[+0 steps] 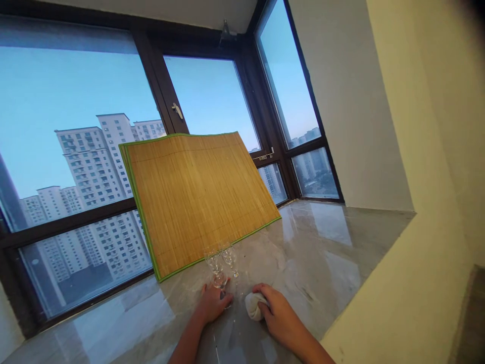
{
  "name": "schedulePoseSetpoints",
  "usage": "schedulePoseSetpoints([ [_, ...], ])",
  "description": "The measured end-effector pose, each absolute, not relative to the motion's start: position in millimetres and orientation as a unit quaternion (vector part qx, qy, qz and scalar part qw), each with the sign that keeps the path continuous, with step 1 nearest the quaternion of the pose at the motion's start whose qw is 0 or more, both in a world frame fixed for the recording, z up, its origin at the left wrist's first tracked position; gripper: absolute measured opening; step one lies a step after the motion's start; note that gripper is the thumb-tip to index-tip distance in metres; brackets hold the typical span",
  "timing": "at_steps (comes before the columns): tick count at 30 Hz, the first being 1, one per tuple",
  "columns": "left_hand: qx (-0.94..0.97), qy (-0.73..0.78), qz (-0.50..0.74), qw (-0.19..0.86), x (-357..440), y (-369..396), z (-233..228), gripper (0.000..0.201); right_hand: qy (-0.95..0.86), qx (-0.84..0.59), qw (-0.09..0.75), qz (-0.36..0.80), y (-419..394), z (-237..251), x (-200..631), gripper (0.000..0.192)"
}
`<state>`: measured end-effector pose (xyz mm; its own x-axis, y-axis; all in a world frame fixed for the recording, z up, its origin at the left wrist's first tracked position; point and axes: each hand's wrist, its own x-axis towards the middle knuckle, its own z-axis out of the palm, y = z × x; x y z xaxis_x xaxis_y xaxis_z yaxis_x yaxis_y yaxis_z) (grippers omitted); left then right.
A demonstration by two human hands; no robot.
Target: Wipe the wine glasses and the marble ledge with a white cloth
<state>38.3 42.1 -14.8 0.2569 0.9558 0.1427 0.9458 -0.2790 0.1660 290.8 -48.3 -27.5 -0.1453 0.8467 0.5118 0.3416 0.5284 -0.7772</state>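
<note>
My left hand point(215, 305) is closed around the lower part of a small clear stemmed glass point(220, 279), upright at the sill. Its foot is partly hidden by my fingers. Just beyond stand two more clear stemmed glasses, one at the left point(213, 261) and one at the right point(229, 258); their outlines are faint against the mat. In my right hand point(280, 314) is a bunched white cloth point(253, 307), gripped between thumb and fingers a short way right of the glasses. Hand and cloth are low over the stone surface.
A folded bamboo mat point(204, 192) with green edging leans against the window behind the glasses. Grey polished stone point(318, 253) forms the sill. Dark window frames point(151, 91) rise behind it, and a pale wall point(428, 202) bounds the right side.
</note>
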Motion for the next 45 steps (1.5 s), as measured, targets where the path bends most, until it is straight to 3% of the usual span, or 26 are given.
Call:
schedulePoseSetpoints([
  [45,0.781,0.623,0.042,-0.026,47,52,-15,0.059,-0.721,-0.417,0.498,0.243,-46,-34,292,0.035],
])
